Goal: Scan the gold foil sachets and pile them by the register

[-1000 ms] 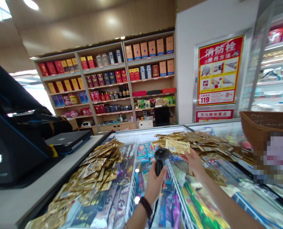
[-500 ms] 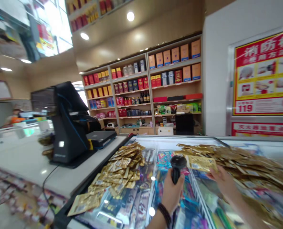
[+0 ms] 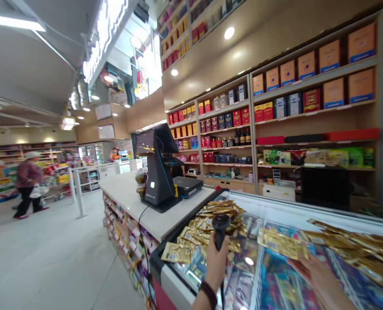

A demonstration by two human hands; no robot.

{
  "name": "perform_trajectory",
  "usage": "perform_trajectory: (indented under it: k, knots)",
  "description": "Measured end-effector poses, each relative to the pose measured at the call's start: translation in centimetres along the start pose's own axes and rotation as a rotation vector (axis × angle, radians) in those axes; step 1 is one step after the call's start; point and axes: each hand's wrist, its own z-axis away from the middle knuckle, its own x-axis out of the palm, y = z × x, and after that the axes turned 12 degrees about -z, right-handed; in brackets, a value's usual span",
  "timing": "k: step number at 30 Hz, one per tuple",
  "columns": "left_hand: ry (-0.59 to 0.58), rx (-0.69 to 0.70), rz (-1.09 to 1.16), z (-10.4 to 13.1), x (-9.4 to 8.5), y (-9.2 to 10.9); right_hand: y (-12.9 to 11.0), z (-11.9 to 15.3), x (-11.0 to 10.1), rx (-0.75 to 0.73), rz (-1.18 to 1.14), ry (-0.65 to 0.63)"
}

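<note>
My left hand (image 3: pixel 216 260), with a dark beaded bracelet at the wrist, is wrapped around the handle of a black barcode scanner (image 3: pixel 221 223). The scanner is held upright over the glass-topped freezer. In my right hand (image 3: pixel 310 269) a flat gold packet (image 3: pixel 280 242) is pinched by its right end, to the right of the scanner. Behind the scanner lies a heap of similar gold packets (image 3: pixel 197 228) on the freezer's left part. Another gold pile (image 3: pixel 356 245) spreads at the right, beyond my right hand.
A black checkout terminal (image 3: pixel 160 172) stands on the white counter (image 3: pixel 126 189) to the left, its cable hanging down the side. Colourful packs show inside the freezer (image 3: pixel 284 280). Shelves of boxes (image 3: pixel 226 120) line the back wall. A person (image 3: pixel 29 183) with a bag is far left.
The view has turned left, bringing the shop floor and a distant person into sight. The scanner now appears before the left gold heap; the packet is still in my right hand.
</note>
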Motion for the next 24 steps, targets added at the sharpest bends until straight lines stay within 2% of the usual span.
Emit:
perform_trajectory:
  k: [3,5,7,10,12,15,18,21,24]
  knots:
    - [0.128,-0.011,0.032,-0.1,-3.4,0.1,1.6,0.5,6.6,0.093,-0.067,-0.109]
    - [0.192,-0.018,0.030,0.0,-4.7,0.1,2.4,0.5,10.9,0.132,-0.105,-0.232]
    - [0.207,-0.019,0.018,0.3,-5.5,0.1,2.9,0.1,14.6,0.182,-0.161,-0.339]
    - [0.218,-0.008,0.004,0.4,-5.9,-0.4,3.0,-0.7,18.1,0.285,-0.225,-0.399]
    - [0.222,0.000,0.000,0.3,-5.6,-0.9,2.6,-1.1,18.7,0.347,-0.242,-0.405]
    - [0.213,0.001,-0.013,0.3,-4.7,-1.4,1.3,-1.3,17.2,0.382,-0.268,-0.431]
    - [0.158,0.011,-0.027,0.4,-3.4,-1.1,-0.4,-1.4,12.9,0.329,-0.259,-0.444]
    - [0.054,0.027,-0.020,0.5,-1.9,-0.4,-2.7,-2.1,6.2,0.205,-0.147,-0.362]
    - [-0.008,0.064,0.007,0.4,0.4,0.5,-5.6,-3.3,-2.3,0.045,0.046,-0.145]
